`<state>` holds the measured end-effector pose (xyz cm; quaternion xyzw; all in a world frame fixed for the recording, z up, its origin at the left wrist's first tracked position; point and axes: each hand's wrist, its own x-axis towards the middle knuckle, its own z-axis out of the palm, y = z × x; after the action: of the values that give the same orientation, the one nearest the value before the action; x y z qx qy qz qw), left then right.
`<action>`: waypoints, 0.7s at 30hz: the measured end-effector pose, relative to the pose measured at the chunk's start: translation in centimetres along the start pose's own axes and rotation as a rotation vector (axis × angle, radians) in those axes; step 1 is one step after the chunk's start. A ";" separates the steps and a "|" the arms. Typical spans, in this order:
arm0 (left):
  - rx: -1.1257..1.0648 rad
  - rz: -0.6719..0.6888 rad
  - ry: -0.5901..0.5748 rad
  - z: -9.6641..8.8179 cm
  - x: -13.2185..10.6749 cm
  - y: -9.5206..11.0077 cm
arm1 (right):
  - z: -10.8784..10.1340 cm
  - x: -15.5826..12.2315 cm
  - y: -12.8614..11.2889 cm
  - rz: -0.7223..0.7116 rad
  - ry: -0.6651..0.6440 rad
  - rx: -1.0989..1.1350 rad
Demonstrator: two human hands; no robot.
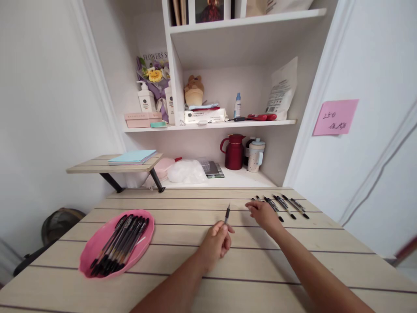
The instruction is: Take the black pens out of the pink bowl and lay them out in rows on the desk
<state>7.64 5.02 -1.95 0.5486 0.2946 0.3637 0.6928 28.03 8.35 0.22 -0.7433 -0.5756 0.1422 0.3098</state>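
Observation:
My left hand (215, 241) is closed around the lower part of a pen (227, 214). The pen's dark grip and pointed tip rise away from me, above the middle of the table. To its right, my right hand (262, 213) hovers with fingers partly stretched and slightly apart; I see nothing between them. Just behind and beside that hand lies a row of black pens (284, 206), partly hidden by it. On the left, a pink scalloped tray (85, 261) holds a pile of black-capped pens (122, 243).
The slatted wooden table (182, 208) carries a small raised shelf (94, 164) with blue paper (133, 157) at its back left. Behind stand a red jug (234, 152), a pale cup (256, 155) and a plastic bag (186, 171). A pink note (336, 116) hangs on the right.

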 end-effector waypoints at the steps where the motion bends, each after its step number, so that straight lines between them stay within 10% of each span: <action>1: 0.031 0.003 -0.009 0.1 0.0 0.0 | -0.1 -0.5 -0.6 0.007 -0.036 0.146; 7: 0.114 -0.016 -0.048 0.2 -0.2 0.1 | -0.9 -2.8 -4.2 0.022 -0.029 0.990; 21: 0.163 -0.022 -0.058 0.4 -0.3 0.4 | -1.5 -3.9 -5.6 -0.130 -0.065 0.849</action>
<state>7.74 4.56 -1.48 0.6100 0.3092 0.3147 0.6582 23.44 5.05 4.31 -0.5071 -0.5212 0.3698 0.5783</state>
